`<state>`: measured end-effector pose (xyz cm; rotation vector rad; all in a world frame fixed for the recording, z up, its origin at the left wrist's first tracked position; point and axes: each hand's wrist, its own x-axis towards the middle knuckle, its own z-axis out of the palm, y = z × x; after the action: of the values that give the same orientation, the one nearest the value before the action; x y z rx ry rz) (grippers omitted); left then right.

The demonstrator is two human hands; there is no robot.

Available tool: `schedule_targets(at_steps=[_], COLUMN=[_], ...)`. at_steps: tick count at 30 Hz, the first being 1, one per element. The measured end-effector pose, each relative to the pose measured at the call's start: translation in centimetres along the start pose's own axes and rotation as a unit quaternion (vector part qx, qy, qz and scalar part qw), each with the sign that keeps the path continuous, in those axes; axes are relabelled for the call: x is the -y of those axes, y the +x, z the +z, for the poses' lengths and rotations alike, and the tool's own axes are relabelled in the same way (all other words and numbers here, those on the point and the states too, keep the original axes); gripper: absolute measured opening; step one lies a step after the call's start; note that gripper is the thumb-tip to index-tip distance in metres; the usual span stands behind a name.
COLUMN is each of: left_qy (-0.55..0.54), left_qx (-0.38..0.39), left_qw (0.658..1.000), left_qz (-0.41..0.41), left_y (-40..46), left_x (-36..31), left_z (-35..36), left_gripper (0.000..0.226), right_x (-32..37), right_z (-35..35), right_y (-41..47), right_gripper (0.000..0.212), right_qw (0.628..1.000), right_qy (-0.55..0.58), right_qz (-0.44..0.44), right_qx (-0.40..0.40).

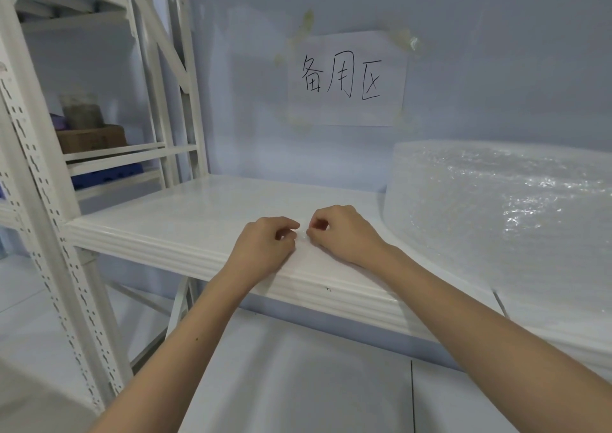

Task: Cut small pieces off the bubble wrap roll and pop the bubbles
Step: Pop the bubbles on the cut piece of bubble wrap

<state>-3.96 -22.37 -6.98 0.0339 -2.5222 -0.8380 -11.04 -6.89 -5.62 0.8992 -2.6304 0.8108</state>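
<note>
A large roll of clear bubble wrap (506, 214) lies on the right side of a white metal shelf (185, 214). In front of me, near the shelf's front edge, a small clear piece of bubble wrap (303, 238) lies flat and is hard to make out against the white surface. My left hand (265, 245) and my right hand (341, 234) sit side by side on it, thumbs and forefingers pinched on its top edge. No scissors or knife are in view.
A handwritten paper sign (346, 78) is taped to the wall behind the shelf. To the left stands a white slotted rack (49, 200) holding a cardboard box (92, 137) and blue items. A lower shelf board (298, 383) lies below my arms.
</note>
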Motion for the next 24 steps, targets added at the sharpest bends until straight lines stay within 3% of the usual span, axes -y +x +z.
schedule_targets(at_steps=[14, 24], left_qy=[0.024, -0.013], left_qx=[0.04, -0.001], left_qw=[0.999, 1.0], left_qz=[0.017, -0.013], left_y=[-0.1, -0.5], left_x=[-0.1, -0.6], left_z=[0.2, 0.2], left_gripper=[0.033, 0.034], right_x=[0.0, -0.1], right_z=[-0.1, -1.9], right_y=[-0.1, -2.1], right_gripper=[0.017, 0.019], right_qw=[1.0, 0.995], right_qy=[0.008, 0.049], right_qz=[0.014, 0.054], right_qx=[0.019, -0.071])
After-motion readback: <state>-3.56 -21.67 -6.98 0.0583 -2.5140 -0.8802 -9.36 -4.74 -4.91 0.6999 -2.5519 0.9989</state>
